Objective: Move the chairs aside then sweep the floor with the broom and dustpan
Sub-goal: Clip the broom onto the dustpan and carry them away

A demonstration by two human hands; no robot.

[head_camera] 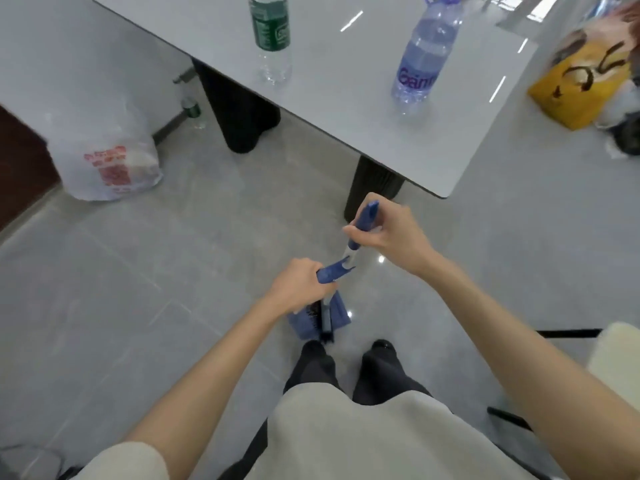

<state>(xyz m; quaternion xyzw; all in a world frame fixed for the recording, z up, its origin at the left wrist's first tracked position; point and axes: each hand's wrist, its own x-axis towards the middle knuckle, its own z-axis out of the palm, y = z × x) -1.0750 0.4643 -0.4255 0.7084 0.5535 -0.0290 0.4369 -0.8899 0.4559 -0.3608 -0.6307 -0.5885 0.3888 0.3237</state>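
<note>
My right hand (388, 233) grips the blue top of the broom handle (366, 213), which points up and away from me. My left hand (300, 284) grips the blue forked handle of the dustpan (334, 270), whose clip end touches the broom's white shaft. Below my hands the blue dustpan tray (308, 322) and the dark broom bristles (325, 320) stand together on the grey tiled floor, just ahead of my feet. A cream chair (614, 358) with black legs stands at my right.
A grey table (346, 98) with dark legs stands ahead, carrying a green-labelled bottle (270, 32) and a blue bottle (420, 60). A white plastic bag (107, 161) sits on the floor at left, a yellow bag (575, 88) at far right.
</note>
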